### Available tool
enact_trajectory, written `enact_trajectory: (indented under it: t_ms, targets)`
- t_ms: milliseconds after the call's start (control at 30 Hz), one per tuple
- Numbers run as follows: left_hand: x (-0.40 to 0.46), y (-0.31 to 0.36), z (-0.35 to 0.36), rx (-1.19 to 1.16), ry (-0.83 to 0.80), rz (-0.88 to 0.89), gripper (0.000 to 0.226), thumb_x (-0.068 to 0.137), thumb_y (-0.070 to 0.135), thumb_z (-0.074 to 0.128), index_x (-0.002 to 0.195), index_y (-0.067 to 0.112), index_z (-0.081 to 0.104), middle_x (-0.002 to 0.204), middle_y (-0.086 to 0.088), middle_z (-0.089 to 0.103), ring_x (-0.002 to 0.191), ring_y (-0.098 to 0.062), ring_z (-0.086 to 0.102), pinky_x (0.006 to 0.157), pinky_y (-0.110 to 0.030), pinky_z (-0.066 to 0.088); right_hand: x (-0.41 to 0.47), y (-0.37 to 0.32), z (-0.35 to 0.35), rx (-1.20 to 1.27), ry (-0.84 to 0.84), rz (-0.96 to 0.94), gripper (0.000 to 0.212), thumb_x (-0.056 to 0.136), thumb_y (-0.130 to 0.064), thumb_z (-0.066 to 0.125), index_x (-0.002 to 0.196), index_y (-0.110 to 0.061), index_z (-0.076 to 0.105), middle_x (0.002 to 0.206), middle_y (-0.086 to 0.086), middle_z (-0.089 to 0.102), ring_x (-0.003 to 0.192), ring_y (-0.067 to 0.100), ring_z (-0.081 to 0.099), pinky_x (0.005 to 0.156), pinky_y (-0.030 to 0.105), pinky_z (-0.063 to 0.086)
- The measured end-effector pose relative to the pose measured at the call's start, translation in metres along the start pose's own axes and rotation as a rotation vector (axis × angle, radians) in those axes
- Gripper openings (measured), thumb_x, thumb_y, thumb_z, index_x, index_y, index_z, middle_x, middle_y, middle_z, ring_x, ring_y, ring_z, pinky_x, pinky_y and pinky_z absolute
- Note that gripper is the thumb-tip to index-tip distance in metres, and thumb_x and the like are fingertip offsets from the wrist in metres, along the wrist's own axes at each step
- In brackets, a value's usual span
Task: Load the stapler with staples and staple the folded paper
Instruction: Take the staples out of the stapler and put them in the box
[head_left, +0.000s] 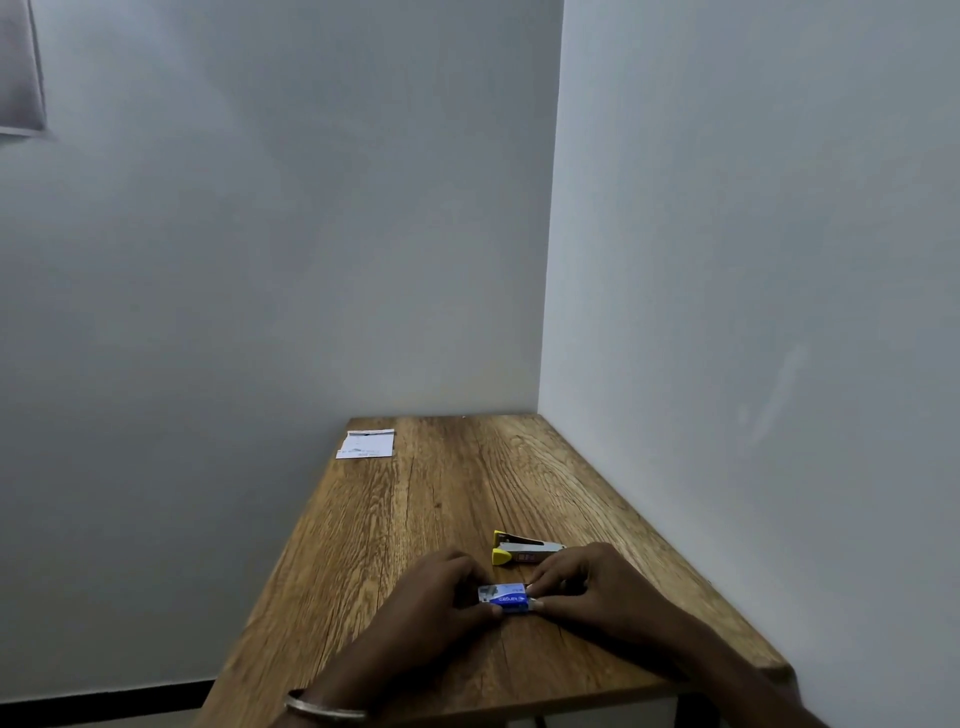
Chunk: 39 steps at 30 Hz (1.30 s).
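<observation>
A small blue and white staple box (506, 598) lies on the wooden table (441, 509) near its front edge. My left hand (436, 597) grips the box's left end and my right hand (587, 587) pinches its right end. Just behind the box lies a small yellow and silver stapler (522, 549) on its side, touched by neither hand. The folded white paper (366, 444) rests flat at the table's far left corner, well away from both hands.
The table stands in a corner, with grey walls behind it and along its right side. Its left edge drops off to the floor. A metal bangle (324, 709) sits on my left wrist.
</observation>
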<state>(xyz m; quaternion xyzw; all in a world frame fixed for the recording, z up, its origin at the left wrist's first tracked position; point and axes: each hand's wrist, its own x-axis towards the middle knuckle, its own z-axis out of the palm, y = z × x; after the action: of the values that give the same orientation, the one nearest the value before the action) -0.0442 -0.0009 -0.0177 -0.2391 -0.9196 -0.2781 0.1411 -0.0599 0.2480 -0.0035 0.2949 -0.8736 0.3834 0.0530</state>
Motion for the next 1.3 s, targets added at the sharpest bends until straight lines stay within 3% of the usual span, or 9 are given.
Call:
enact_trajectory:
  t_ms: [200,467,667,833,900,1033,1100,1200,1300]
  targets:
    - [-0.001,0.0,0.0,-0.002,-0.008,0.0,0.029,0.084,0.048,0.068,0.105,0.029,0.066,0.108,0.013,0.061,0.094,-0.005,0.055,0.086,-0.032,0.052,-0.004,0.001,0.003,0.027,0.068,0.028,0.026,0.073,-0.055,0.079,0.094,-0.04,0.076,0.099,-0.023,0.073,0.096,-0.001,0.067,0.072,0.014,0.055]
    - [0.0,0.0,-0.001,0.001,0.014,0.003,0.03,0.082,0.049,0.07,0.104,0.028,0.067,0.106,0.013,0.061,0.09,-0.002,0.056,0.081,-0.028,0.052,-0.002,-0.001,0.001,0.042,0.022,0.039,0.017,0.079,-0.042,0.079,0.094,-0.035,0.081,0.103,-0.021,0.075,0.101,0.001,0.068,0.082,0.019,0.057]
    - [-0.001,0.002,-0.002,-0.002,0.013,0.002,0.029,0.083,0.047,0.07,0.104,0.028,0.067,0.107,0.014,0.061,0.091,-0.002,0.055,0.082,-0.027,0.051,-0.002,-0.002,0.005,0.014,0.035,0.042,0.017,0.079,-0.044,0.078,0.096,-0.042,0.079,0.1,-0.023,0.074,0.099,-0.001,0.067,0.078,0.017,0.056]
    - [-0.002,0.004,-0.004,-0.024,0.003,-0.008,0.029,0.083,0.045,0.071,0.105,0.026,0.068,0.108,0.013,0.061,0.093,-0.003,0.056,0.084,-0.029,0.052,0.003,-0.007,0.011,0.018,0.084,0.05,0.036,0.072,-0.038,0.083,0.106,-0.042,0.071,0.101,-0.026,0.073,0.096,-0.005,0.069,0.075,0.01,0.055]
    - [-0.001,0.005,-0.005,-0.032,-0.001,-0.012,0.03,0.082,0.044,0.072,0.104,0.025,0.068,0.108,0.011,0.062,0.092,-0.005,0.057,0.084,-0.031,0.052,0.004,-0.008,0.012,0.008,0.114,0.045,0.043,0.071,-0.033,0.084,0.108,-0.046,0.07,0.099,-0.033,0.072,0.096,-0.011,0.068,0.074,0.001,0.049]
    - [-0.002,0.005,-0.006,-0.029,-0.005,-0.037,0.03,0.081,0.045,0.072,0.102,0.025,0.067,0.105,0.01,0.062,0.091,-0.007,0.058,0.083,-0.033,0.052,0.002,-0.011,0.013,-0.048,0.103,0.008,0.056,0.073,-0.035,0.081,0.122,-0.055,0.062,0.105,-0.05,0.06,0.108,-0.02,0.058,0.08,-0.003,0.043]
    - [-0.002,0.005,-0.006,-0.026,-0.009,-0.047,0.031,0.081,0.047,0.072,0.103,0.026,0.067,0.105,0.011,0.062,0.092,-0.005,0.057,0.084,-0.033,0.052,0.001,-0.011,0.014,-0.032,0.106,0.007,0.051,0.076,-0.034,0.079,0.123,-0.05,0.066,0.111,-0.041,0.065,0.106,-0.017,0.061,0.082,0.0,0.046]
    - [-0.005,0.007,-0.007,-0.033,-0.02,-0.079,0.038,0.078,0.05,0.074,0.108,0.029,0.064,0.107,0.013,0.061,0.095,-0.004,0.056,0.085,-0.029,0.052,0.006,-0.009,0.01,-0.075,0.266,0.05,0.031,0.082,-0.027,0.08,0.112,-0.034,0.076,0.103,-0.019,0.075,0.094,-0.008,0.067,0.077,0.01,0.052]
    - [-0.006,0.008,-0.008,-0.19,0.001,-0.151,0.045,0.077,0.048,0.076,0.115,0.029,0.06,0.111,0.013,0.063,0.101,0.0,0.058,0.084,-0.018,0.05,0.016,-0.005,0.001,-0.149,0.35,0.13,0.031,0.082,-0.031,0.08,0.113,-0.028,0.074,0.102,-0.016,0.071,0.09,-0.002,0.064,0.071,0.01,0.048]
